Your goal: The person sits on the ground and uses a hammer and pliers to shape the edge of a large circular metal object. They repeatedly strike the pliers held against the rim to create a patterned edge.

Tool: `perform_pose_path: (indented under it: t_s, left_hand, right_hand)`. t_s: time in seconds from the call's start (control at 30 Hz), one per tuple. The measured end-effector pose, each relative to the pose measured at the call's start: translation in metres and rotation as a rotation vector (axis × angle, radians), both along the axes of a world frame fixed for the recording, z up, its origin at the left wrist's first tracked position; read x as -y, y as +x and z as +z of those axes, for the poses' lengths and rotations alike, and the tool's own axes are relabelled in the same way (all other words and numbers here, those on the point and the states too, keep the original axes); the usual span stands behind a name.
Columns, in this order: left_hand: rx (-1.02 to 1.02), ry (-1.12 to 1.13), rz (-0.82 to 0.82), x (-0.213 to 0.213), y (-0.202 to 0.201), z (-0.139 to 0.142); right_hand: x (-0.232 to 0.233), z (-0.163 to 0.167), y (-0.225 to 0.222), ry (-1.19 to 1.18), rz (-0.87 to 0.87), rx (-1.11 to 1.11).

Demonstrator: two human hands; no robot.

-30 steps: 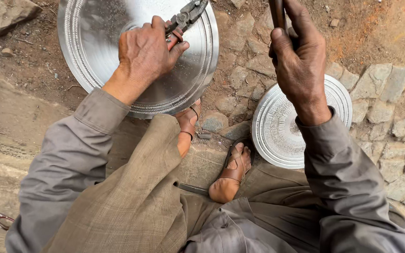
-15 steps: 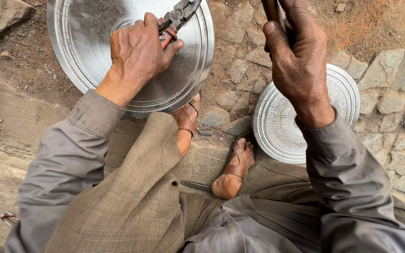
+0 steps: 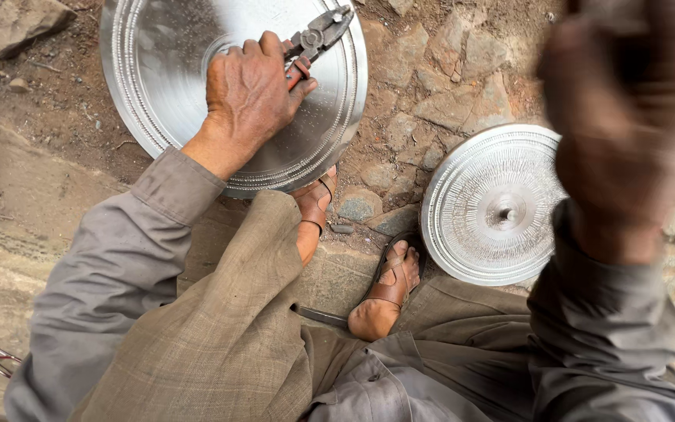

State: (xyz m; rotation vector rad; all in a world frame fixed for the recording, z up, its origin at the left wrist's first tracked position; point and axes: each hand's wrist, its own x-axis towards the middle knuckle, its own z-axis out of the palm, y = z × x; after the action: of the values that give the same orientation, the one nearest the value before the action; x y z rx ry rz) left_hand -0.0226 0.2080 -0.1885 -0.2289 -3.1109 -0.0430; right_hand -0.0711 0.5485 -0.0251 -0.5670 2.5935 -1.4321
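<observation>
The left hand (image 3: 251, 98) was closed around the red handles of the pliers (image 3: 316, 37), whose long axis ran diagonally, jaws pointing up and right over the large round metal plate (image 3: 158, 62) on the stony ground (image 3: 431, 94). The right hand (image 3: 626, 125) was blurred; its grip could not be told. A smaller ribbed metal disc (image 3: 494, 205) lay near the sandalled feet.

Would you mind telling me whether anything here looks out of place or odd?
Nothing looks damaged or spilled. The right hand is too blurred to judge. The left hand grips pliers over the large metal plate.
</observation>
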Motion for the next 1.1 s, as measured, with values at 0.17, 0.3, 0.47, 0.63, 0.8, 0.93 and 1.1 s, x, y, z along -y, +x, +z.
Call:
perform_pose_path:
  t_s: [0.17,0.3,0.47,0.63,0.8,0.93,1.1]
  left_hand:
    - [-0.028,0.026,0.034,0.001,0.001,-0.001]
    - [-0.032,-0.048,0.028,-0.002,0.005,0.001]
    - [-0.008,-0.054,0.034,-0.002,0.008,0.005]
    - [-0.018,0.144,-0.009,0.006,0.002,0.003]
    - [-0.019,0.173,-0.041,0.007,0.002,0.0]
    - [-0.054,0.135,-0.061,0.006,0.001,-0.002]
    - [-0.052,0.112,-0.06,0.005,0.0,-0.002]
  right_hand:
    - [0.024,0.049,0.002,-0.018,-0.075,-0.229]
    - [0.066,-0.036,-0.02,0.319,0.013,-0.324]
    - [0.035,-0.115,-0.007,0.174,0.1,0.118]
    - [0.011,-0.11,0.0,-0.085,0.031,-0.03]
    - [0.014,-0.093,-0.001,-0.144,0.054,-0.027]
    - [0.011,-0.093,0.002,-0.118,0.08,-0.068]
    - [0.008,-0.096,0.004,-0.086,0.064,-0.056]
